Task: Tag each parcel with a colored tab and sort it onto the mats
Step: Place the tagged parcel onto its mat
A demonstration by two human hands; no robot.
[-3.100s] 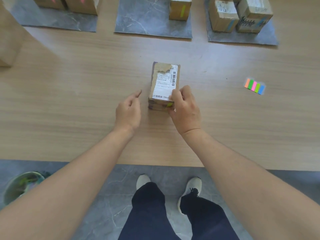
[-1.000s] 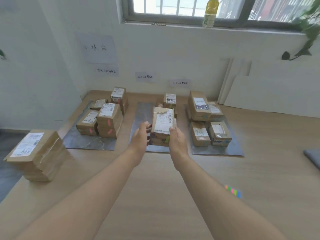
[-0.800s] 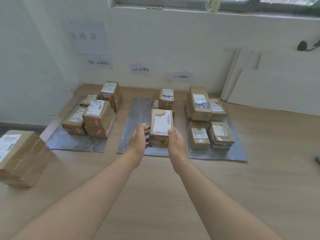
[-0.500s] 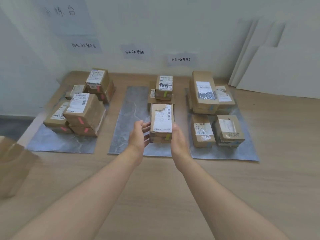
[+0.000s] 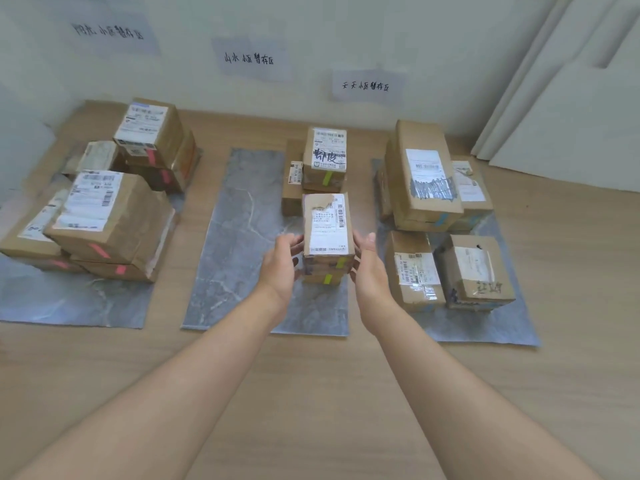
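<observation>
Wooden tabletop [image 5: 311, 393] carrying grey mats under wall labels. Fingers [image 5: 296, 245] of left hand [image 5: 280, 266] and right hand [image 5: 370, 271] lying loosely apart, flanking parcel [image 5: 327, 226]; contact unclear. Parcel sitting on green-tabbed box [image 5: 322, 279], middle mat [image 5: 235, 237], label up, long axis pointing toward wall. Likely light, stiff cardboard; long sides suiting grip.

Wooden table [image 5: 311, 393] carries 3 grey mats side by side: left mat [image 5: 69, 299], middle mat [image 5: 239, 237], right mat [image 5: 485, 327].
</observation>
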